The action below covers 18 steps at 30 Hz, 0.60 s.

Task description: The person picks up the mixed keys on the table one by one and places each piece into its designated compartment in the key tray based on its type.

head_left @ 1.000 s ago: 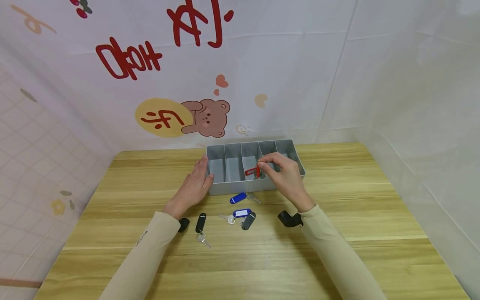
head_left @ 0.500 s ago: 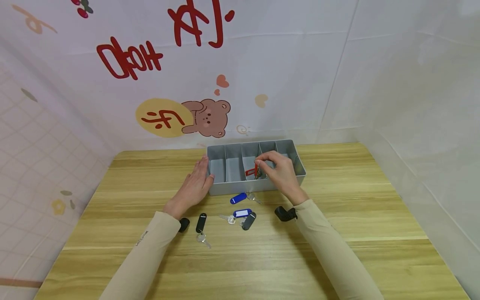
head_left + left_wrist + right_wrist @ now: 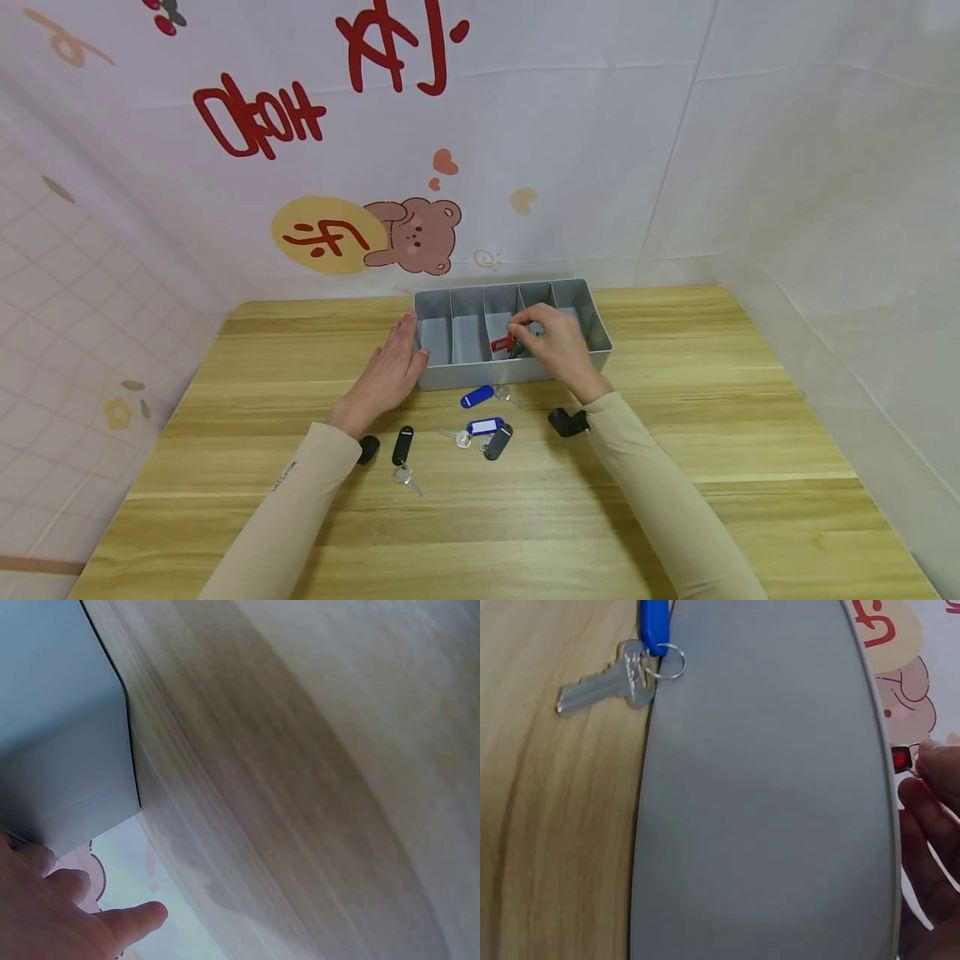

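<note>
My right hand pinches a red key tag between thumb and fingertips, low in the third compartment from the left of a grey divided box. A dark key hangs beneath the tag. Beside it in that compartment lies another red key tag, its frame showing. In the right wrist view the box's front wall hides most of the pinched tag; a small red end shows at the fingertips. My left hand rests with extended fingers against the box's left end wall.
Before the box lie a blue key tag with a key, a second blue tag, a dark grey tag overlapping it, and a black tag with a key. A printed wall sheet stands behind the wooden table.
My right hand has shifted slightly left and then down with the red key tag, deeper into the third compartment. My left hand stays against the box.
</note>
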{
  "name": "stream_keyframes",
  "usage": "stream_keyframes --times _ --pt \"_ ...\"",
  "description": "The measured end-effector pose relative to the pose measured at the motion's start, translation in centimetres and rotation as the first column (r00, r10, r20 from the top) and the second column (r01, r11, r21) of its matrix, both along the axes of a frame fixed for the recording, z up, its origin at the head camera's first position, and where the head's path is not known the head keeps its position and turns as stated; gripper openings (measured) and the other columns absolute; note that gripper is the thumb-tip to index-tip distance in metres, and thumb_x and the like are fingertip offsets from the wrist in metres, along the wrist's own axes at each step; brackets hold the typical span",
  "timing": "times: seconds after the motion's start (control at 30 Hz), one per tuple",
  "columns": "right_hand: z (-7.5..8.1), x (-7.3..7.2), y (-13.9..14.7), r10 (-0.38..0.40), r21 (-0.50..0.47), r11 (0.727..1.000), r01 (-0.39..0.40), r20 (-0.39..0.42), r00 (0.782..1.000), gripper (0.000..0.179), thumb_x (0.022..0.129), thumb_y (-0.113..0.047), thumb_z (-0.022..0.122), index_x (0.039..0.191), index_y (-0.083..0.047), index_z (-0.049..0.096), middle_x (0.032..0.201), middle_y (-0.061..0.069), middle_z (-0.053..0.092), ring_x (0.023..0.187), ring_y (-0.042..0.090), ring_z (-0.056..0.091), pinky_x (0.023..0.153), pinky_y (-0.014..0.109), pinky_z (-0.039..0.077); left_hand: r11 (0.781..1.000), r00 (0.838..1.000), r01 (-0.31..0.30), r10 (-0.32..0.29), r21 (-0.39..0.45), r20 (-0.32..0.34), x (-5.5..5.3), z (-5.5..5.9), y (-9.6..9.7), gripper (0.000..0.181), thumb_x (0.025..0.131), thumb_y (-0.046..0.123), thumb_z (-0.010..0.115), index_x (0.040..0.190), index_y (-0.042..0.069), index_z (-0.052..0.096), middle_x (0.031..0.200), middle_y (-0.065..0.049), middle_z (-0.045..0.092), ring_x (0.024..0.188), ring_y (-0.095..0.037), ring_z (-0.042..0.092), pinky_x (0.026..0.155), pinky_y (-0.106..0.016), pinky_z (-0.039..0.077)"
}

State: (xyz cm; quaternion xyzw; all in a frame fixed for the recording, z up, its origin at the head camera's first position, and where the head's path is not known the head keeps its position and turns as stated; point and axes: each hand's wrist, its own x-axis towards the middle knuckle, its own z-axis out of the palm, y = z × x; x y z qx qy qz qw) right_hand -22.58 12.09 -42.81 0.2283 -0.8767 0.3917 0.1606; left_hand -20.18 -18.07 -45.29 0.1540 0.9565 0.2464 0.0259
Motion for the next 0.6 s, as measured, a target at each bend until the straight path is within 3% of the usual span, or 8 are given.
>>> stream_keyframes --times 0.37,0.6 --pt "-0.34 -0.4 -0.5 -0.026 0.196 0.98 0.029 -0.017 1.0 0.007 0.094 -0.013 0.078 0.096 -0.007 0.08 0.106 0.01 0.075 0.104 0.032 0.067 0.094 0.049 0.052 1.0 1.0 -0.002 0.002 0.007 0.003 0.01 -0.02 -0.01 0.07 0.112 0.036 0.035 0.166 0.003 0.004 0.174 -0.012 0.002 0.158 -0.036 0.009 0.117 -0.07 0.022" --pt "-0.58 -0.27 -0.43 -0.018 0.24 0.97 0.03 -0.052 0.998 0.028 0.094 -0.016 0.078 0.117 0.0 0.077 0.129 0.016 0.07 0.126 0.038 0.06 0.109 0.051 0.044 1.0 1.0 -0.001 0.001 0.009 0.006 -0.05 0.03 -0.06 0.071 0.112 0.036 0.034 0.166 0.003 0.002 0.174 -0.012 0.001 0.159 -0.035 0.007 0.117 -0.07 0.022"
